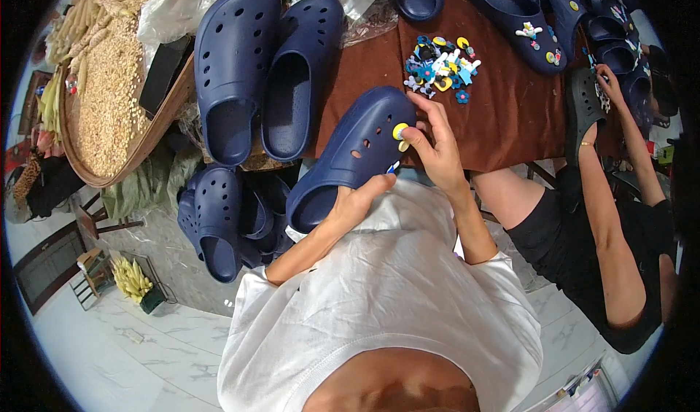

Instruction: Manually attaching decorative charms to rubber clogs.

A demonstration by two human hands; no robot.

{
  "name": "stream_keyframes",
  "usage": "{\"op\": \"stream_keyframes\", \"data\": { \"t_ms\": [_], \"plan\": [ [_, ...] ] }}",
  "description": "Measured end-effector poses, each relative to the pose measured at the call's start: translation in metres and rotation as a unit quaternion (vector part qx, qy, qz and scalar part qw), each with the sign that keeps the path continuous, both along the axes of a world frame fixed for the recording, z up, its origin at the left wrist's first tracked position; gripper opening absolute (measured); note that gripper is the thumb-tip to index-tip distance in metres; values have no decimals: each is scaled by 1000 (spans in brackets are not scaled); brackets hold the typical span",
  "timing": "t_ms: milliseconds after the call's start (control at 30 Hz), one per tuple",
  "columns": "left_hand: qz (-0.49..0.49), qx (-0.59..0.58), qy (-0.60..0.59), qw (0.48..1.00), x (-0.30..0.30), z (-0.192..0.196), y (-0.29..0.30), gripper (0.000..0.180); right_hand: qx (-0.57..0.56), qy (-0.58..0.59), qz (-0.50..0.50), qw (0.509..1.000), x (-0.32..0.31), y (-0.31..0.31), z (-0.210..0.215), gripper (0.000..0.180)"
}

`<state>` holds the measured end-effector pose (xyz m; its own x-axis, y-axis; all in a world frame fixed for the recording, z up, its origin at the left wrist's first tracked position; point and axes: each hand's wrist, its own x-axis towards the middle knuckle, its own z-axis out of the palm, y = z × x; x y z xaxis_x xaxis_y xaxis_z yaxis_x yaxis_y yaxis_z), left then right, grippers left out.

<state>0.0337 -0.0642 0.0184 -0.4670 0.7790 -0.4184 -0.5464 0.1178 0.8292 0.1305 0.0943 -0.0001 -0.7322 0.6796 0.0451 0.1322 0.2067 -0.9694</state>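
A navy blue clog [343, 146] with round holes in its upper is tilted in front of my chest. My left hand [361, 202] grips it by the side of its opening, some fingers hidden inside, the thumb next to a small blue-and-white charm [393, 168]. At the toe, a round yellow shoe charm [399, 130] sits on the upper, with another pale yellow piece just below it. The thumb of my right hand [435, 149] bears on the yellow charm, its other fingers reaching round the toe edge. Beyond the toe lies a colourful pile of charms [441, 68].
Two navy clogs [237, 69] stand at the left of the brown cloth [503, 127]. Decorated clogs [525, 29] lie at the far right. A co-worker's hands [609, 87] hold a dark clog [583, 106]. More clogs [219, 215] hang lower left, below a grain basket [109, 175].
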Motion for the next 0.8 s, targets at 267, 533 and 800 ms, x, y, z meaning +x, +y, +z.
{"op": "stream_keyframes", "data": {
  "t_ms": [267,533,800],
  "plan": [
    [-32,20,136,990,-3,10,3,43,-160,53,79,982,-1,2,4,64],
    [-58,32,142,988,-6,4,-2,40,-203,24,85,975,4,4,4,59],
    [-6,9,-116,993,-5,-11,-8,45,-247,55,51,966,1,-6,-10,59]
  ]
}}
